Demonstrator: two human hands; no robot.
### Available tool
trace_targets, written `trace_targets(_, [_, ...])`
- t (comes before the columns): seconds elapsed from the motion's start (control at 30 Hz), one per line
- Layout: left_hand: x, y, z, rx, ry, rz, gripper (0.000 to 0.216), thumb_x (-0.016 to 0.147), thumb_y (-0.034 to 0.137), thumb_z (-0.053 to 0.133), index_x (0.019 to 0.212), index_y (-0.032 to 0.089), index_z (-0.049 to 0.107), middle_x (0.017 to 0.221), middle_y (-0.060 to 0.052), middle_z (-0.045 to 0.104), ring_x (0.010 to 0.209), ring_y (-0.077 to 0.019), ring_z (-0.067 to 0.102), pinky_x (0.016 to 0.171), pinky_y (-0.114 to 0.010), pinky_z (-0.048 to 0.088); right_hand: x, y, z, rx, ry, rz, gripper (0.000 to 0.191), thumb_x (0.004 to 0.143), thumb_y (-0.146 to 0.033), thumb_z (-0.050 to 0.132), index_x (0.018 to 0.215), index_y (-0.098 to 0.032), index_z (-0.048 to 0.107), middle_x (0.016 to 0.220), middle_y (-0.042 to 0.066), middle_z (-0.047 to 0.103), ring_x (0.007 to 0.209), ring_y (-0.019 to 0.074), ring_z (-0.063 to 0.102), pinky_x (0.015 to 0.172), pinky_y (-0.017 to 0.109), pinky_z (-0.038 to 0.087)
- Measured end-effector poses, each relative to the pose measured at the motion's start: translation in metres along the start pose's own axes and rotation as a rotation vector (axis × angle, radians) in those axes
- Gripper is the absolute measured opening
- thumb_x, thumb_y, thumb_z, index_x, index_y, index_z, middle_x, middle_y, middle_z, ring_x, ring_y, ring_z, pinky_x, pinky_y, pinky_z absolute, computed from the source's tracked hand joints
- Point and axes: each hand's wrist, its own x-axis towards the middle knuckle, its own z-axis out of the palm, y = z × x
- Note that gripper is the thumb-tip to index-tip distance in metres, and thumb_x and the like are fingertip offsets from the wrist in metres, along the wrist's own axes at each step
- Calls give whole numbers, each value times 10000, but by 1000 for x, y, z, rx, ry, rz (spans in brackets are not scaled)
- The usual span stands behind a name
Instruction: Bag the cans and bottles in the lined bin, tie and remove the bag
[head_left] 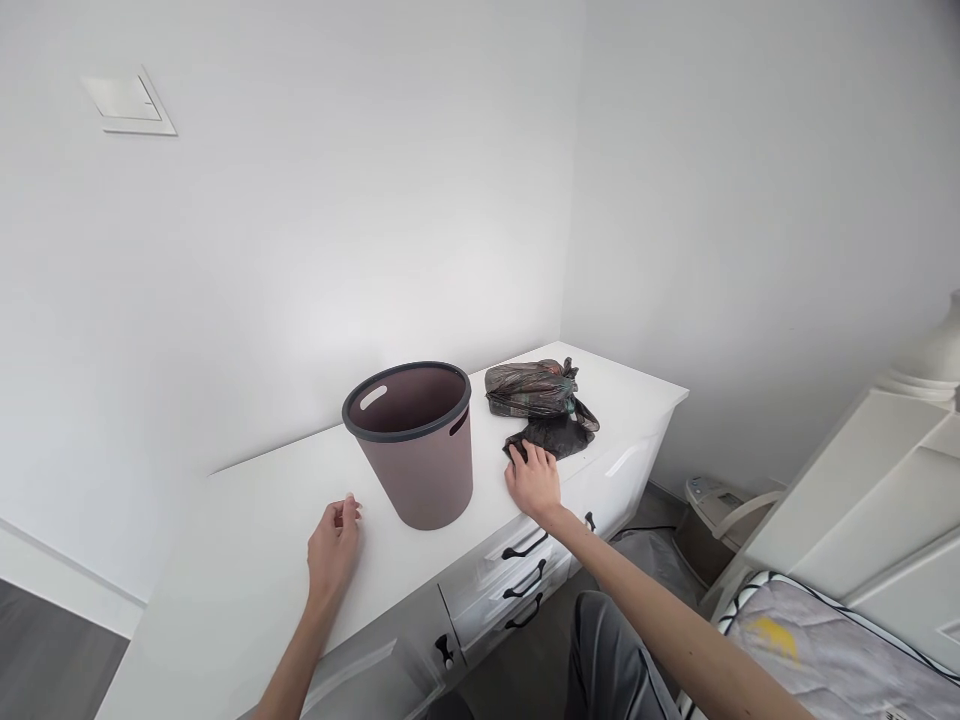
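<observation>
A mauve plastic bin (417,455) with a dark rim stands upright on the white desk (247,540). To its right lies a flat black plastic bag (559,438). My right hand (534,482) rests on the bag's near end with fingers stretched out and pressing on it. Behind that lies a tied, filled dark bag (531,388). My left hand (334,545) hovers over the desk left of the bin, fingers loosely curled, holding nothing.
The desk stands in a corner of white walls and has drawers with black handles (525,580) on its front. A white bed frame (862,500) with a grey mattress (832,650) is at the right. A small appliance (712,500) sits on the floor.
</observation>
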Motion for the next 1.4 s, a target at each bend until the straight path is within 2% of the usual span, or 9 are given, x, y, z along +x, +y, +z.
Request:
trace_targets(0.13, [0, 3, -1, 8, -2, -6, 518, 943, 692, 402, 928, 244, 660, 1003, -75, 757, 919, -277, 683, 802, -375, 495, -5, -11, -11, 46, 3, -72, 405, 997, -253, 455, 1316, -217, 701, 1308, 150, 629, 1186, 313, 536, 1014, 448, 404])
trace_targets(0.27, [-2, 5, -2, 8, -13, -17, 509, 943, 691, 395, 927, 251, 651, 1036, -66, 748, 931, -269, 672, 815, -376, 494, -3, -13, -18, 101, -3, -143, 403, 974, -289, 492, 1326, -198, 667, 1277, 152, 609, 1147, 313, 531, 1002, 433, 418])
trace_targets(0.4, [-4, 9, -4, 7, -20, -14, 504, 937, 685, 394, 917, 249, 647, 1041, -77, 749, 939, -281, 668, 820, -388, 500, 12, -8, -18, 72, 44, 23, 559, 927, -377, 544, 1434, -142, 550, 1460, 224, 498, 1296, 401, 461, 1066, 518, 371])
trace_targets(0.53, [-7, 17, -7, 20, -12, -12, 489, 929, 662, 388, 896, 246, 643, 1015, -85, 750, 892, -282, 671, 801, -392, 509, 36, 3, -14, 77, 13, 220, 685, 923, -408, 521, 1514, -73, 432, 1594, 296, 355, 1409, 467, 372, 1093, 582, 315])
trace_targets(0.73, [-8, 19, -8, 20, -25, -38, 491, 934, 659, 389, 890, 243, 646, 994, -77, 746, 897, -278, 671, 800, -387, 498, 68, 24, -4, -3, -122, 382, 710, 966, -411, 475, 1528, 12, 378, 1620, 342, 290, 1474, 424, 340, 1138, 515, 272])
trace_targets(0.87, [-8, 15, -7, 8, -41, -45, 519, 936, 695, 393, 909, 243, 648, 1003, -64, 742, 899, -271, 664, 805, -379, 485, 82, 38, 7, -42, -218, 353, 692, 1005, -435, 400, 1561, -24, 358, 1670, 284, 240, 1533, 352, 266, 1167, 478, 232])
trace_targets(1.0, [-6, 8, -3, -2, -49, -47, 518, 944, 697, 396, 911, 244, 646, 1009, -58, 739, 912, -267, 658, 823, -377, 473, 85, 47, 18, -81, -239, 312, 682, 1025, -459, 344, 1567, -45, 379, 1684, 252, 249, 1551, 335, 228, 1176, 477, 208])
trace_targets(1.2, [0, -1, 1, 0, -46, -26, 535, 949, 713, 399, 913, 243, 651, 985, -56, 744, 908, -270, 670, 821, -378, 470, 68, 46, 26, -135, -214, 204, 661, 1051, -461, 288, 1570, -71, 417, 1678, 219, 311, 1558, 320, 229, 1161, 470, 224])
trace_targets(1.4, [-5, 6, 0, 58, -56, 26, 534, 945, 708, 403, 894, 245, 665, 902, -48, 749, 828, -264, 681, 763, -368, 480, 50, 38, 19, -146, -231, 177, 648, 1054, -456, 303, 1597, -118, 402, 1684, 186, 324, 1561, 297, 236, 1162, 456, 222])
